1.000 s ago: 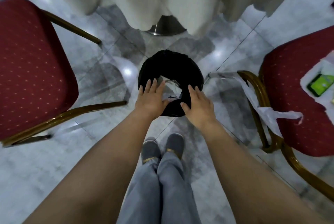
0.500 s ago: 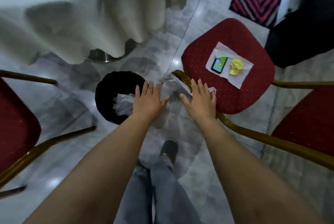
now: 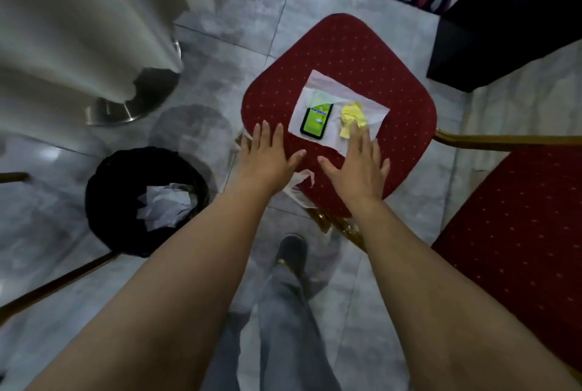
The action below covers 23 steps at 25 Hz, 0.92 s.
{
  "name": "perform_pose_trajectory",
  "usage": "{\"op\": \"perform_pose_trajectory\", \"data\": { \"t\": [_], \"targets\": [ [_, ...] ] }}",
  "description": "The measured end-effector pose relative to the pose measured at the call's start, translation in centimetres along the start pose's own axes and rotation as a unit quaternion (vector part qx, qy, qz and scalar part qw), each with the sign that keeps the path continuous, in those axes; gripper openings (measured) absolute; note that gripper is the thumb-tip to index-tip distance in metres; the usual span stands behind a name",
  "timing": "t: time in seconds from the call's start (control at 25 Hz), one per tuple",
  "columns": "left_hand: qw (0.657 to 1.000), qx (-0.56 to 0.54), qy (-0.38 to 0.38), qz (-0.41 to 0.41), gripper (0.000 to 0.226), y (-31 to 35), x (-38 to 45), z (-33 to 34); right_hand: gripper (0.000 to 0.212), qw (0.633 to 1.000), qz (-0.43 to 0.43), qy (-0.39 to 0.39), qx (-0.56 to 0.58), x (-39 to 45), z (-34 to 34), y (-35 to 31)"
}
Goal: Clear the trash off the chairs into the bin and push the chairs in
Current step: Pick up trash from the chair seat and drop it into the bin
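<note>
Hands off bin (image 3: 104,201) since 1 s ago; now over red chair (image 3: 340,53). Crumpled paper dropped in bin, so first load done. Next load on seat: white napkin (image 3: 315,91), green pack (image 3: 316,121), yellow wad (image 3: 352,115), all just ahead of fingertips. L hand (image 3: 267,157), R hand (image 3: 357,167): both grips released, fingers spread, palms down, nothing held. Chair not yet pushed in.

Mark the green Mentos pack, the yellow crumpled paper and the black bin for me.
green Mentos pack (image 3: 316,121): head view, middle of its green face.
yellow crumpled paper (image 3: 352,115): head view, upper crumpled part.
black bin (image 3: 104,189): head view, left inner wall.
</note>
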State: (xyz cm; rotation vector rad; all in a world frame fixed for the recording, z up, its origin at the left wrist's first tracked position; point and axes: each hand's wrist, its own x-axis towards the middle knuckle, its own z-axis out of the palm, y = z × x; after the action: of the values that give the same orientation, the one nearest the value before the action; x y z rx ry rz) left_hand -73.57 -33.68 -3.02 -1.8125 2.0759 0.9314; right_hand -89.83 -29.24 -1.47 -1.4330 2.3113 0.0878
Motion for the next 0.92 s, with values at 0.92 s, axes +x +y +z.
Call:
{"op": "perform_pose_trajectory", "data": {
  "t": [0.92],
  "targets": [
    [0.96, -0.277, 0.032, 0.0, 0.049, 7.5, 10.7, 1.3, 0.064, 0.987, -0.128, -0.041, 0.094, 10.4, 2.2, 1.7]
  ]
}}
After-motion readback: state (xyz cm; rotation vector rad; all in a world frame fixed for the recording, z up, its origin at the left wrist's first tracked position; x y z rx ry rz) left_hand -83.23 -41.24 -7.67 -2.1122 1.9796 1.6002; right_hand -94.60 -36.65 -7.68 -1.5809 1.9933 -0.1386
